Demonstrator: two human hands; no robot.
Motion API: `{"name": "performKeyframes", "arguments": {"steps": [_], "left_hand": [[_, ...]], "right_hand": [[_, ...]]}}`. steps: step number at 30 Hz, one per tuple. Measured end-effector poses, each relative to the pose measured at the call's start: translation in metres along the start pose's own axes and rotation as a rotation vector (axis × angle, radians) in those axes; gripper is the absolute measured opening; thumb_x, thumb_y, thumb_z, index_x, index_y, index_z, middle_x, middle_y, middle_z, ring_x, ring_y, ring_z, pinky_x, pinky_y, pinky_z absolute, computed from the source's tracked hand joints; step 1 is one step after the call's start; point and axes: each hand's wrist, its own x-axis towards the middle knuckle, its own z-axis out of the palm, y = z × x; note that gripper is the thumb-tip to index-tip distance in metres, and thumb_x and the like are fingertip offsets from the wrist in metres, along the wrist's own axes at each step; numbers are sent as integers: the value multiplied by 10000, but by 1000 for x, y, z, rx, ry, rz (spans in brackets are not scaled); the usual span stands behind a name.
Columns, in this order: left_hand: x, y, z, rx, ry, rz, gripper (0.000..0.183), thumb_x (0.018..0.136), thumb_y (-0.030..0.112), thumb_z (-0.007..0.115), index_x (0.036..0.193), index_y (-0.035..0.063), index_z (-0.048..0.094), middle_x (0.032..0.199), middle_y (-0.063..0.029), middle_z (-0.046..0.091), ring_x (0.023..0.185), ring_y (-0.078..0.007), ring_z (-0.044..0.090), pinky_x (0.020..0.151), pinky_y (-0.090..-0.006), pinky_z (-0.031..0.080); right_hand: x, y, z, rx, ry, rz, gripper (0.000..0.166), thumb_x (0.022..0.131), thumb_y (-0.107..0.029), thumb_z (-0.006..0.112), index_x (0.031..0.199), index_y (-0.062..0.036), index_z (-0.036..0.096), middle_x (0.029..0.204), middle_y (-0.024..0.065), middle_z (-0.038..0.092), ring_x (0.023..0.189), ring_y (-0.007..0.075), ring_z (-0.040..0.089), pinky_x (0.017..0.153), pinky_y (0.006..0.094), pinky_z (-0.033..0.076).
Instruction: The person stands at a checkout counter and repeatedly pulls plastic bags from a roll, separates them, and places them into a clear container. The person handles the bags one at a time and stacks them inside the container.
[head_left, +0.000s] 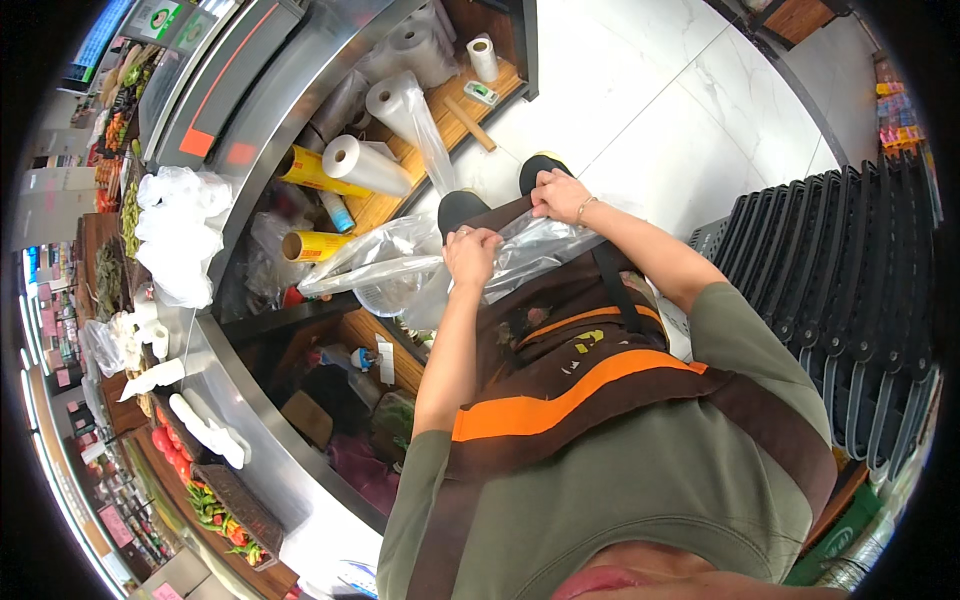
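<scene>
Clear plastic film (536, 251), perhaps a bag, stretches across my lap in front of the brown apron (499, 360). My left hand (471, 259) pinches its upper edge between thumb and fingers. Farther right, my right hand (559, 196), with a bracelet at the wrist, grips the same edge. From my left hand a loose stretch of clear plastic (375, 271) runs left to the shelf front. Beneath that stretch, a clear round tub or basket (381, 298) shows partly. The toes of two black shoes (459, 210) show just past my hands.
On the wooden shelf (435, 161) left of me stand plastic bag rolls (367, 165), yellow film rolls (304, 246) and a wooden stick (469, 124). Above is a steel counter (255, 420) with white bags (184, 232). Black crates (825, 300) are stacked at right.
</scene>
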Motion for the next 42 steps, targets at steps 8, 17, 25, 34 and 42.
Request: {"name": "performKeyframes", "arguments": {"steps": [8, 17, 25, 34, 42], "left_hand": [[-11, -21, -17, -284, 262, 16, 98, 766, 188, 726, 826, 114, 746, 808, -67, 653, 783, -292, 585, 741, -385, 466], [-95, -147, -117, -1086, 407, -475, 122, 904, 168, 672, 933, 53, 699, 734, 63, 571, 634, -25, 434, 599, -206, 375], [-76, 60, -138, -741, -35, 57, 76, 860, 82, 671, 896, 34, 718, 808, -62, 678, 745, -130, 620, 680, -258, 492], [-103, 288, -57, -843, -1047, 972, 166, 795, 189, 668, 865, 46, 714, 817, -125, 699, 755, -272, 671, 695, -369, 514], [-110, 263, -15, -855, -1114, 1170, 440, 844, 252, 636, 1207, 7, 595, 1182, -184, 623, 1134, -322, 557, 975, -380, 417]], "right_hand": [[-21, 3, -41, 66, 164, -103, 117, 838, -233, 639, 843, -116, 640, 872, 75, 628, 891, 283, 593, 779, 412, 482], [-151, 229, -152, -239, 682, 1076, 297, 916, -346, 579, 962, -65, 666, 864, 182, 684, 851, 379, 649, 751, 453, 503], [-81, 99, -221, -189, 679, 501, 324, 949, -353, 517, 952, -39, 595, 727, 189, 651, 712, 382, 635, 684, 447, 498], [-8, -89, -281, 555, 653, 5, 303, 994, -356, 494, 967, -63, 569, 695, -19, 576, 508, 43, 471, 453, 210, 385], [45, -128, -176, 1454, 61, 121, 252, 1012, -262, 464, 1051, -15, 499, 989, 161, 691, 489, 29, 416, 395, 180, 317]]}}
